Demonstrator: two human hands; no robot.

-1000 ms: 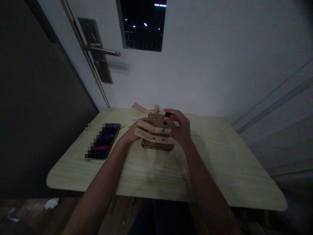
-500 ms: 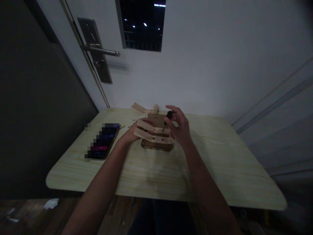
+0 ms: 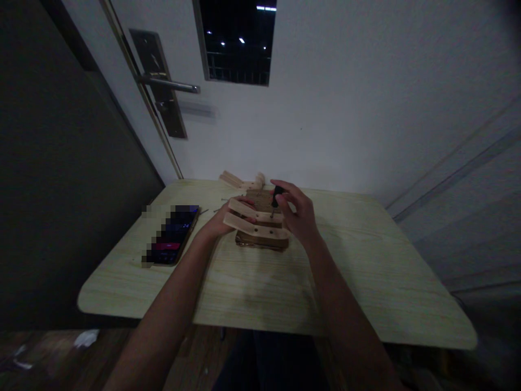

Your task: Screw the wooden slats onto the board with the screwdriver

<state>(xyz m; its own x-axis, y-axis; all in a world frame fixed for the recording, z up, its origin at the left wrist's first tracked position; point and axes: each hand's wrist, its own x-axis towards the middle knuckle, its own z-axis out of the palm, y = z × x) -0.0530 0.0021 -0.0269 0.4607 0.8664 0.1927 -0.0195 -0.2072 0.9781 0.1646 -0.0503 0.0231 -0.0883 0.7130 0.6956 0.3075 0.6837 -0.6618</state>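
A right hand [image 3: 299,214] brings its small black-handled screwdriver [image 3: 277,194] back upright over the wooden slat assembly [image 3: 256,231] in the middle of the table [image 3: 366,282], fingers pinched on the handle they tilted half a second ago, suggesting a screw in mid-turn; the left hand [image 3: 222,221] stays curled around the slats' left ends; dim light hides tip and screw; a phone [image 3: 173,237] lies to the left, partly pixelated.

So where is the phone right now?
In the head view, the phone lies flat on the table, left of the left hand.

Dim, grainy, dark warped edges
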